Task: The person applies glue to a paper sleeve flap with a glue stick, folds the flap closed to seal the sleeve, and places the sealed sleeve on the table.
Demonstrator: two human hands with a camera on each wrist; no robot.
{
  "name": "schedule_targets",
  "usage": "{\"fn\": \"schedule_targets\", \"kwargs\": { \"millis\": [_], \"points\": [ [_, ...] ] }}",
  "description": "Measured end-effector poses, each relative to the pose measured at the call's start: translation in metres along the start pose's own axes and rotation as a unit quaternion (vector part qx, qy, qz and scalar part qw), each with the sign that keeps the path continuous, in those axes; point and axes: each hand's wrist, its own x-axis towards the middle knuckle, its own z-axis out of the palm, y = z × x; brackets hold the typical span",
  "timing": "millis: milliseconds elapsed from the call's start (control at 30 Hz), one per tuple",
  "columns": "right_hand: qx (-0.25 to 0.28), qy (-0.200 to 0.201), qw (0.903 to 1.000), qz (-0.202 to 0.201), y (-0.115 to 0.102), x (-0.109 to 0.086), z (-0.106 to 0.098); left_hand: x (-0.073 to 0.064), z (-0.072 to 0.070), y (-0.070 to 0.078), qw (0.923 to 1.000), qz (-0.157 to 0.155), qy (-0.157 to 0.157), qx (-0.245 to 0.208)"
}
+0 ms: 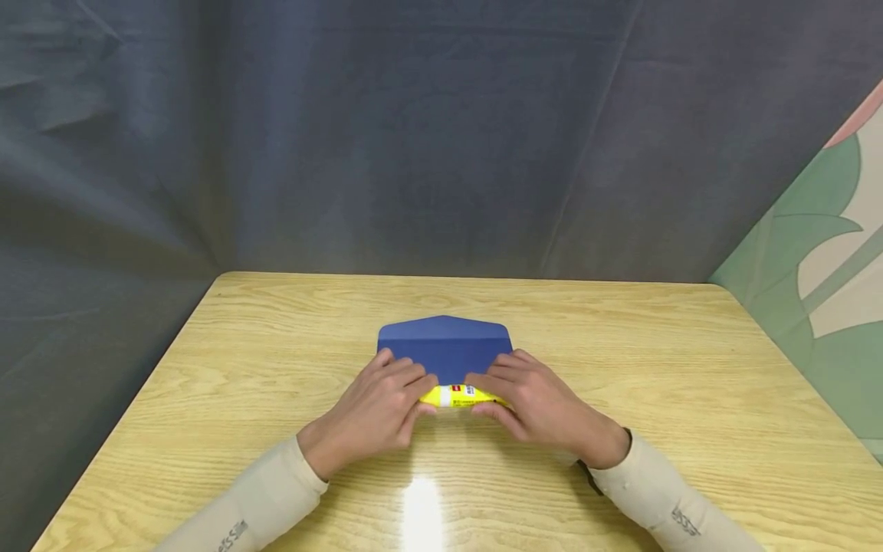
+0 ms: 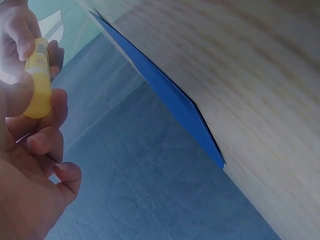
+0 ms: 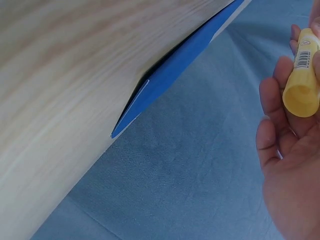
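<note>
A yellow glue stick with a white band and printed label lies level between the two hands, above the table. My left hand pinches its plain yellow end between thumb and fingers. At the labelled end, the thumb and fingers of my right hand grip the tube. A barcode on the glue stick faces the right wrist camera, where its round base also shows. Just beyond the hands, a blue envelope lies on the table, its pointed flap unfolded toward the far side. The hands cover part of its near side.
The wood-grain table reaches out on both sides of the hands. Dark grey cloth hangs along its far and left sides. At the right is a surface with a green leaf pattern.
</note>
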Motion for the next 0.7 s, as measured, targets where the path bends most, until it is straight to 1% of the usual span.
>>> {"fn": "schedule_targets", "kwargs": {
  "millis": [133, 267, 500, 700],
  "points": [
    [-0.001, 0.001, 1.0000, -0.001, 0.0005, 0.0003, 0.0007, -0.0002, 0.0011, -0.0007, 1.0000, 0.004, 0.005, 0.003],
    [-0.002, -0.001, 1.0000, 0.008, 0.0004, 0.0002, 0.0001, 0.0000, 0.0015, -0.0012, 0.9999, 0.006, 0.007, 0.007],
    [-0.003, 0.006, 0.9998, 0.019, -0.0015, 0.0008, 0.0000, 0.0006, -0.0003, -0.0005, 0.9998, -0.017, 0.006, 0.002],
    [-0.006, 0.015, 0.9996, 0.023, -0.0024, 0.0014, 0.0002, 0.0008, -0.0021, 0.0013, 0.9994, -0.031, 0.011, 0.011]
  ]
}}
